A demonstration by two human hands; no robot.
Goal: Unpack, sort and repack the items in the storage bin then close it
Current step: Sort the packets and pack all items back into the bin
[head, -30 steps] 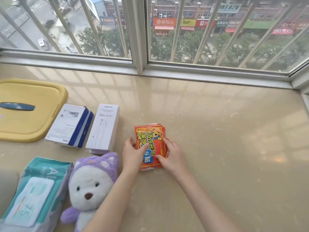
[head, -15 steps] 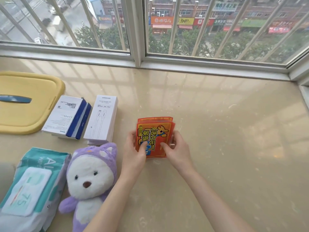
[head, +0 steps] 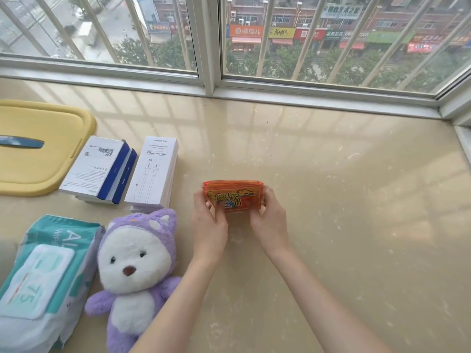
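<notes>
A small stack of orange-red packets stands on its long edge on the beige sill, turned sideways. My left hand grips its left end and my right hand grips its right end, fingers curled round the sides. The yellow bin lid with a blue handle lies flat at the far left. The bin itself is out of view.
Left of my hands lie a white-and-blue box, a white cable box, a purple plush toy and a teal wet-wipes pack. The window frame runs along the far edge. The sill stretches right.
The packets were lying flat with their long side pointing away; both hands lifted them, turned them sideways and stood them on edge, a little farther from me.
</notes>
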